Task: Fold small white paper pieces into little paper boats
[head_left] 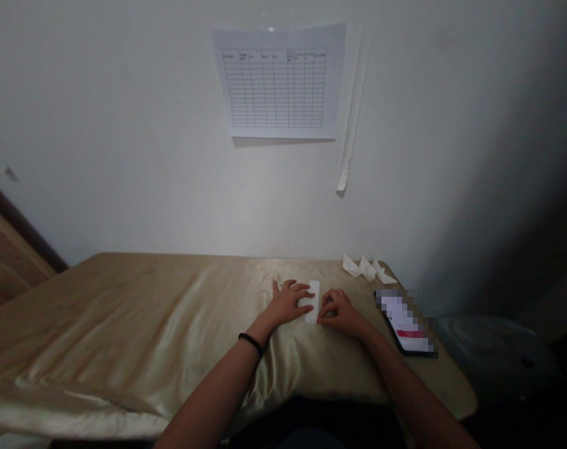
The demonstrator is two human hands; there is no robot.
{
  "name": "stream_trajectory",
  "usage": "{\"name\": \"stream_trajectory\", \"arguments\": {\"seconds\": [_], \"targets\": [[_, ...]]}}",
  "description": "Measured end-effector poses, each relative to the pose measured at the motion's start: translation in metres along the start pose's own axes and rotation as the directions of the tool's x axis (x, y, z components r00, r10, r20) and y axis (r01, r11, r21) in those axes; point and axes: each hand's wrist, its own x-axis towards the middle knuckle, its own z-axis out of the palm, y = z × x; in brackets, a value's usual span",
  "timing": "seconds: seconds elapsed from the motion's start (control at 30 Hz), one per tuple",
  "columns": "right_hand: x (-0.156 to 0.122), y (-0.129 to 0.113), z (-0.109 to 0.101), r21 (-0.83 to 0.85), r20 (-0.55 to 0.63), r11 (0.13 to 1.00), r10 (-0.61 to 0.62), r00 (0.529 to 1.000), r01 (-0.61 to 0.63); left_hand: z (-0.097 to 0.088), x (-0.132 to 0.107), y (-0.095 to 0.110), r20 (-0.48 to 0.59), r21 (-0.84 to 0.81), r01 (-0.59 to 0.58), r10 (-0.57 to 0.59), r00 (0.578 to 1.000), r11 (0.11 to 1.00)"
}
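Observation:
A small folded white paper (pixel 314 294) lies on the table, which is covered by a beige satin cloth (pixel 147 312). My left hand (pixel 289 302) rests flat on the paper's left part, fingers spread, holding it down. My right hand (pixel 340 312) sits at the paper's right edge with its fingers curled and pinched against that edge. A black band circles my left wrist.
Three small folded white paper shapes (pixel 368 268) stand at the table's back right corner. A phone (pixel 406 324) with a lit screen lies to the right of my hands. A printed grid sheet (pixel 278 84) hangs on the white wall. Wooden furniture shows at the far left.

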Motion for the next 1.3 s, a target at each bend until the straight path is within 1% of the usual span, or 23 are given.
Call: {"name": "stream_trajectory", "arguments": {"seconds": [0.1, 0.2, 0.33, 0.4, 0.47, 0.57, 0.7, 0.83, 0.97, 1.07, 1.2, 1.3], "targets": [[0.001, 0.003, 0.0, 0.032, -0.011, 0.999, -0.008, 1.0, 0.009, 0.001, 0.0, 0.0, -0.007, -0.002, 0.008, -0.008, 1.0, 1.0], [0.005, 0.008, 0.001, 0.048, -0.075, 0.998, 0.031, 0.997, -0.027, 0.002, 0.0, 0.0, -0.018, 0.005, 0.015, -0.015, 1.0, 1.0], [0.011, 0.017, 0.002, -0.047, -0.19, 0.991, 0.114, 0.975, -0.125, 0.002, 0.0, 0.002, -0.03, 0.027, 0.013, -0.012, 0.999, 1.0], [0.013, 0.019, 0.003, -0.124, -0.214, 0.978, 0.138, 0.967, -0.168, 0.002, 0.0, 0.002, -0.04, 0.037, 0.019, -0.017, 0.999, 0.999], [0.015, 0.019, 0.003, -0.209, -0.207, 0.958, 0.151, 0.967, -0.194, 0.004, 0.0, 0.003, -0.051, 0.046, 0.023, -0.021, 0.998, 0.999], [0.02, 0.016, 0.002, -0.311, -0.164, 0.93, 0.152, 0.975, -0.197, 0.006, 0.001, 0.003, -0.074, 0.065, 0.04, -0.035, 0.997, 0.997], [0.03, 0.014, 0.0, -0.37, -0.122, 0.908, 0.162, 0.979, -0.196, 0.009, 0.002, 0.003, -0.117, 0.088, 0.108, -0.097, 0.988, 0.99], [0.035, 0.017, 0.006, -0.35, -0.143, 0.912, 0.173, 0.974, -0.214, 0.008, 0.003, 0.002, -0.124, 0.083, 0.134, -0.123, 0.985, 0.988], [0.033, 0.02, 0.013, -0.302, -0.186, 0.933, 0.143, 0.972, -0.195, 0.007, 0.004, 0.001, -0.121, 0.075, 0.131, -0.122, 0.985, 0.988], [0.031, 0.02, 0.014, -0.283, -0.192, 0.939, 0.146, 0.97, -0.197, 0.008, 0.004, 0.002, -0.123, 0.067, 0.126, -0.117, 0.985, 0.99], [0.033, 0.019, 0.013, -0.292, -0.218, 0.928, 0.17, 0.961, -0.231, 0.01, 0.004, 0.003, -0.136, 0.059, 0.122, -0.114, 0.984, 0.991], [0.034, 0.019, 0.014, -0.301, -0.209, 0.926, 0.168, 0.963, -0.227, 0.011, 0.004, 0.004, -0.151, 0.068, 0.114, -0.103, 0.983, 0.991]]}}
